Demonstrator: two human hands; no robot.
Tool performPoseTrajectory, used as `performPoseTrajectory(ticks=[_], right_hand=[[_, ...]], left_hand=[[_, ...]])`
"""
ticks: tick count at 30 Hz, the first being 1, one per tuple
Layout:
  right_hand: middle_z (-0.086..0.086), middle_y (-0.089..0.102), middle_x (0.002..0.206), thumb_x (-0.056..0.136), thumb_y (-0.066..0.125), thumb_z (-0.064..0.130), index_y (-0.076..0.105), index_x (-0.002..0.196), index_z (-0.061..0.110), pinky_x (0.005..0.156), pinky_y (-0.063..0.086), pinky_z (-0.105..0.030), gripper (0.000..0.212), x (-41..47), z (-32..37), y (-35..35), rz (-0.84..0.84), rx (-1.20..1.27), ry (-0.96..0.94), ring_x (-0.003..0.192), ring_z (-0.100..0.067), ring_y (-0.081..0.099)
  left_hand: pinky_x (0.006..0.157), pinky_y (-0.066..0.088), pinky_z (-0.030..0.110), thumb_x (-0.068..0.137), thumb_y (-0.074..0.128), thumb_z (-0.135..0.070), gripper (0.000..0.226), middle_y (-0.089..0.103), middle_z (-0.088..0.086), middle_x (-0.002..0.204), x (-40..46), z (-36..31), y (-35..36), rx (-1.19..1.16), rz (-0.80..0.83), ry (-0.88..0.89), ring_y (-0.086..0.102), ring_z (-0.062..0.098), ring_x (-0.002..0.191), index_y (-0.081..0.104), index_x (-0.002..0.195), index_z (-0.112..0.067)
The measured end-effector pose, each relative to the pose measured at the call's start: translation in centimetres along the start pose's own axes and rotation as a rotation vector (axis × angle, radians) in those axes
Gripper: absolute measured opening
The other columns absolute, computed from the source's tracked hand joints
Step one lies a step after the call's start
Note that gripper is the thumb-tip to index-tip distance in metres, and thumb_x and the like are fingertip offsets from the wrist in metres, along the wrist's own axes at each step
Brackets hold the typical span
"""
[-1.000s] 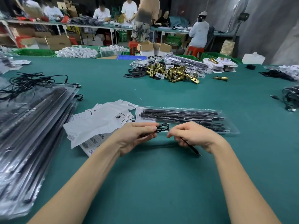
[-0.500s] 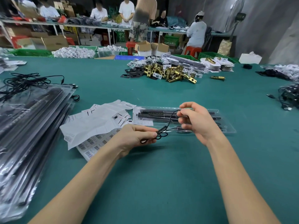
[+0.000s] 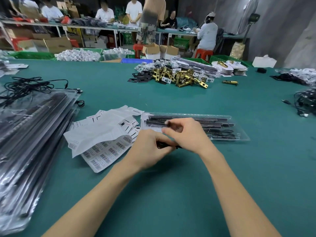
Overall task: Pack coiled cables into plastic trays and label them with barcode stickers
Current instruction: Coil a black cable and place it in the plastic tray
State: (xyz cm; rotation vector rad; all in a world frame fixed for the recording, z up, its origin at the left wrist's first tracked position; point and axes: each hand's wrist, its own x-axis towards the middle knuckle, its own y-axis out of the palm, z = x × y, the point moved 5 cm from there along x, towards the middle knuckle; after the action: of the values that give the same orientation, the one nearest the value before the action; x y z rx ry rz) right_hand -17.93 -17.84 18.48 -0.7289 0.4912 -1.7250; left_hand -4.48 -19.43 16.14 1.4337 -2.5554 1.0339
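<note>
Hands meet low over the green worktop (image 3: 171, 194), just in front of the clear plastic tray (image 3: 242, 136); left hand (image 3: 150, 148) curled round a small black cable (image 3: 165, 145), pinching the coil between thumb and fingers; right hand (image 3: 189, 135) blurred with motion, its fingers bent and pinching something dark near the fingertips, probably the free run of the same cable, though the blur stops me being sure.

Change: half a second ago the right hand was out over the tray with a strand drawn taut from the coil; it has now swung back against the left hand, so another turn looks to have been wound on; a second ago both hands pinched the bundle close together, so this reads as a repeating wrap.

Judgement: coiling still under way; cable not yet in the tray, which already holds long black parts; barcode sticker sheets (image 3: 106, 151) lie just left, untouched.
</note>
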Motion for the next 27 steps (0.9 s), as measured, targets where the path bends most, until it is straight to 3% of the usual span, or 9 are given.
performPoseTrajectory(ticks=[4, 6, 8, 12, 15, 18, 22, 24, 27], right_hand=[[0.012, 0.065, 0.077, 0.089, 0.048, 0.012, 0.074, 0.093, 0.024, 0.063, 0.043, -0.020, 0.029, -0.2, 0.0, -0.1, 0.250, -0.174, 0.045, 0.071, -0.008, 0.055], [0.008, 0.057, 0.068, 0.087, 0.042, 0.007, 0.072, 0.078, 0.034, 0.062, 0.042, -0.027, 0.042, -0.4, 0.4, -0.3, 0.325, -0.282, 0.007, 0.065, -0.009, 0.047], [0.001, 0.058, 0.073, 0.089, 0.041, 0.008, 0.064, 0.062, 0.038, 0.073, 0.047, -0.037, 0.046, -0.4, 0.7, -0.3, 0.359, -0.356, -0.019, 0.077, -0.017, 0.051], [0.001, 0.064, 0.082, 0.094, 0.038, 0.020, 0.072, 0.095, 0.024, 0.077, 0.046, -0.037, 0.034, -0.5, 0.1, -0.6, 0.363, -0.358, 0.055, 0.084, -0.021, 0.054], [0.011, 0.072, 0.088, 0.090, 0.039, 0.028, 0.070, 0.095, 0.031, 0.086, 0.047, -0.035, 0.031, -0.7, -0.1, -0.7, 0.402, -0.179, 0.082, 0.096, -0.017, 0.059], [0.011, 0.073, 0.088, 0.089, 0.046, 0.019, 0.064, 0.103, 0.032, 0.084, 0.049, -0.032, 0.026, -0.9, -0.8, -0.7, 0.389, 0.049, 0.057, 0.091, -0.008, 0.064], [0.002, 0.067, 0.100, 0.098, 0.056, 0.007, 0.061, 0.104, 0.026, 0.086, 0.054, -0.033, 0.021, -0.8, -1.9, -0.8, 0.306, 0.236, 0.029, 0.088, -0.019, 0.069], [0.002, 0.066, 0.099, 0.098, 0.058, 0.006, 0.061, 0.103, 0.024, 0.079, 0.056, -0.027, 0.018, -0.8, -2.2, -0.8, 0.295, 0.330, 0.039, 0.081, -0.016, 0.069], [-0.001, 0.066, 0.099, 0.099, 0.058, 0.003, 0.062, 0.104, 0.020, 0.073, 0.052, -0.022, 0.018, -0.8, -2.4, -1.0, 0.301, 0.421, 0.037, 0.079, -0.014, 0.066]], left_hand=[[0.075, 0.050, 0.012, 0.080, 0.079, -0.008, 0.014, 0.076, -0.015, 0.081, -0.3, -0.4, 0.3, -0.042, -0.083, 0.062, 0.070, -0.004, 0.076, 0.081, 0.089, -0.019], [0.075, 0.054, 0.017, 0.079, 0.080, -0.007, 0.012, 0.076, -0.011, 0.081, -0.2, -0.3, 0.2, -0.058, -0.129, 0.067, 0.071, 0.000, 0.078, 0.076, 0.087, -0.015], [0.078, 0.056, 0.024, 0.078, 0.081, -0.010, 0.012, 0.075, -0.012, 0.080, 0.1, -0.2, -0.4, -0.025, -0.163, 0.080, 0.071, 0.002, 0.080, 0.073, 0.086, -0.015], [0.083, 0.051, 0.027, 0.078, 0.083, -0.026, 0.012, 0.073, -0.019, 0.082, 0.1, -0.3, -0.9, 0.092, -0.176, 0.076, 0.062, 0.006, 0.093, 0.073, 0.084, -0.026], [0.085, 0.050, 0.022, 0.079, 0.082, -0.026, 0.011, 0.073, -0.017, 0.081, 0.4, 0.2, -1.3, 0.041, -0.185, 0.028, 0.064, 0.003, 0.094, 0.072, 0.081, -0.023], [0.080, 0.059, 0.030, 0.084, 0.078, -0.014, 0.009, 0.077, -0.002, 0.086, 0.6, 1.3, -1.2, -0.289, -0.119, -0.158, 0.074, 0.014, 0.086, 0.069, 0.083, -0.012], [0.072, 0.063, 0.044, 0.086, 0.074, -0.004, 0.010, 0.074, 0.014, 0.092, -0.1, 2.4, -0.3, -0.737, -0.121, -0.421, 0.075, 0.034, 0.084, 0.065, 0.083, -0.005], [0.073, 0.063, 0.043, 0.087, 0.074, -0.004, 0.010, 0.071, 0.012, 0.086, -0.1, 2.4, -0.3, -0.772, -0.133, -0.447, 0.075, 0.036, 0.082, 0.064, 0.083, -0.005], [0.072, 0.062, 0.035, 0.088, 0.074, -0.008, 0.014, 0.071, 0.007, 0.081, 0.2, 2.1, -0.6, -0.646, -0.095, -0.386, 0.076, 0.033, 0.080, 0.062, 0.081, -0.009]])
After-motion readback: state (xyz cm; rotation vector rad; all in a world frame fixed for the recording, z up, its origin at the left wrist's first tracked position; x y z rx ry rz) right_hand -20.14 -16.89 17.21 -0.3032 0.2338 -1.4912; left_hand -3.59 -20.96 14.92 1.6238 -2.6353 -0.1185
